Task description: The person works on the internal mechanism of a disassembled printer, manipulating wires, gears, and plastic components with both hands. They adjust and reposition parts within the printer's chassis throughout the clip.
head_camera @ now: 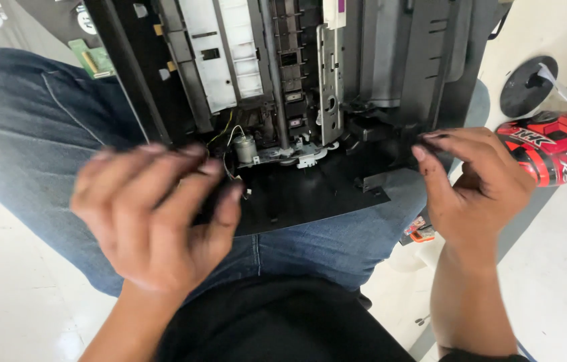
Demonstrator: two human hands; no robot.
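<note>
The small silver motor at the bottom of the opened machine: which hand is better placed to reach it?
Probably the left hand. Its fingertips sit just beside the small silver motor and its yellow wires. The right hand is at the machine's far right edge, fingers touching a black part there, farther from the motor.

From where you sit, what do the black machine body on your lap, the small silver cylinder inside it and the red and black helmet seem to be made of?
The black machine body looks like matte moulded plastic, with ribs and a dull sheen. The small silver cylinder seems to be metal, with a brushed, reflective surface; probably a motor can. The red and black helmet looks like a glossy hard shell, with bright highlights; whether plastic or composite cannot be told.
</note>
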